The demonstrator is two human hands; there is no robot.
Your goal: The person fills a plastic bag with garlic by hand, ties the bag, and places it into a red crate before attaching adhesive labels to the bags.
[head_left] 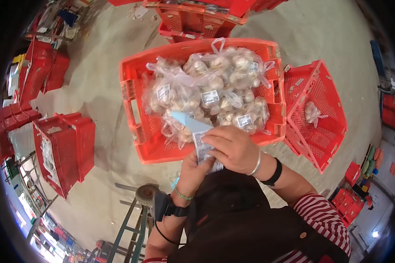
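Both my hands are closed on a strip of printed labels with a pale blue backing curling off its far end. My left hand grips the lower part of the strip. My right hand pinches its edge from the right side. Just beyond my hands is a red plastic crate holding several knotted clear bags of pale round produce that looks like garlic. White barcode labels are stuck on some of these bags. Part of the strip is hidden under my fingers.
To the right, a tilted red crate holds one small bag. More red crates stand at the left, with others stacked behind. A green metal trolley frame with a wheel is near my left arm.
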